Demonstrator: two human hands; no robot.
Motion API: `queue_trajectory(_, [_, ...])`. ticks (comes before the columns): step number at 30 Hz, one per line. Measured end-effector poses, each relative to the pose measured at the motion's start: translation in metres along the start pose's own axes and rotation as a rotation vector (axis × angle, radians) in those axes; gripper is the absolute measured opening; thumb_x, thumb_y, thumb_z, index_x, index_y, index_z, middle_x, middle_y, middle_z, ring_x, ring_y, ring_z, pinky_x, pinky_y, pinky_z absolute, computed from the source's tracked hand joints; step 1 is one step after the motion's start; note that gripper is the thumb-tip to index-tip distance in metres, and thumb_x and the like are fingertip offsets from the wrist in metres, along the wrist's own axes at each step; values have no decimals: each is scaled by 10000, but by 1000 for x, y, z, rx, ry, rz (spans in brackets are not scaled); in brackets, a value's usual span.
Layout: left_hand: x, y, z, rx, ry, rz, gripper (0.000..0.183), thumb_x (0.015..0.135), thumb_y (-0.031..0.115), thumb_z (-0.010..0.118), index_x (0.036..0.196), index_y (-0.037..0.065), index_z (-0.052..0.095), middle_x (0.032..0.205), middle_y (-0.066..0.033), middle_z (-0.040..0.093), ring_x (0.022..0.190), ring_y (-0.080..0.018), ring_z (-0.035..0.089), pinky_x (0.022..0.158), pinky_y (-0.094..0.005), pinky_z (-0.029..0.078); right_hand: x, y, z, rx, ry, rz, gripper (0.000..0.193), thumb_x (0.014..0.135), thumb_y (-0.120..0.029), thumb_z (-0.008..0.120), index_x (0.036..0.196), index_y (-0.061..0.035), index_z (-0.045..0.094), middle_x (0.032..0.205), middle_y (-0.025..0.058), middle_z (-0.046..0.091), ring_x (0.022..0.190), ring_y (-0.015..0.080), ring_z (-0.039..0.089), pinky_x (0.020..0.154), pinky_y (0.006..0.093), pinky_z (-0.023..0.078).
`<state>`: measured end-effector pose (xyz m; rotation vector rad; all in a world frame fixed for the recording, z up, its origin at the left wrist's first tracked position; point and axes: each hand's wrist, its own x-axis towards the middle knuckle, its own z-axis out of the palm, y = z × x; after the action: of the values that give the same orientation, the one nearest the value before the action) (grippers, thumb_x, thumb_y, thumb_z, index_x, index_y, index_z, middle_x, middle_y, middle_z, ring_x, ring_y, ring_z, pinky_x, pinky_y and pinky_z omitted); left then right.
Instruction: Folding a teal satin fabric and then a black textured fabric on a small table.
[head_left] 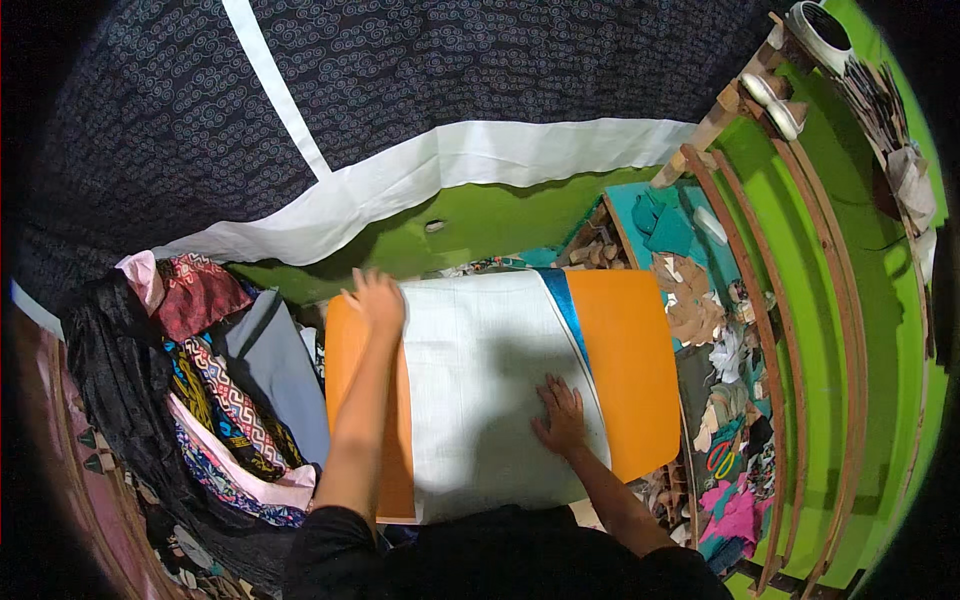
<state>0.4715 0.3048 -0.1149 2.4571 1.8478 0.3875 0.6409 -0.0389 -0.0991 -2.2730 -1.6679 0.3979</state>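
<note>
A white cloth (470, 340) lies spread over the middle of an orange tabletop (630, 370), with bare orange showing on both sides. Along the cloth's right edge runs a shiny blue strip (566, 308), widest at the far end. My left hand (378, 302) is at the far left corner of the cloth, fingers stretched past the table's far edge. Flat on the cloth's right part rests my right hand (562, 414), its fingers spread. Neither hand grips anything I can see.
Folded patterned fabrics (230, 410) and a grey cloth (275, 355) are heaped at the left. To the right are fabric scraps (735, 510), scissors with coloured handles (720, 460) and a wooden rack (835, 260). A dark patterned curtain (450, 70) hangs beyond the table.
</note>
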Motion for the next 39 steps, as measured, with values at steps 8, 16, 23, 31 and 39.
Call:
queue_trajectory(8, [-149,101,-4,-224,-225,321,623,768,453,475,1323,248,283,1407,-134,135,1291,-337,97,959,-609,60,46,2,19,38,130,51,611,692,-222,599,1223,-25,371,1309,173,306,1222,348,264,990,467,209])
queue_trajectory(16, [-142,109,-11,-148,-271,335,613,768,488,445,1316,255,298,1403,-132,151,1289,-336,103,969,-594,59,175,61,2,272,175,-51,617,735,-231,595,1236,13,331,1284,216,320,1201,330,305,992,391,241])
queue_trajectory(23, [-144,107,-13,-163,-237,310,621,745,471,495,1301,247,331,1388,-150,187,1274,-351,153,956,-603,92,231,47,-6,-142,369,238,556,693,-361,603,1090,3,467,1076,160,463,988,324,439,827,426,341])
queue_trajectory(31, [-143,108,-12,-159,-289,302,610,750,491,477,1302,282,323,1406,-113,149,1290,-315,119,970,-593,75,278,112,-33,-413,-9,796,612,740,-563,430,1095,-85,573,1163,128,444,1069,288,377,895,408,258])
queue_trajectory(39, [-139,111,-16,-167,-295,292,628,721,471,507,1295,285,334,1407,-108,150,1294,-310,107,963,-604,77,234,145,-47,-303,291,515,506,755,-406,521,1134,-71,504,1184,134,437,1086,320,379,892,484,259])
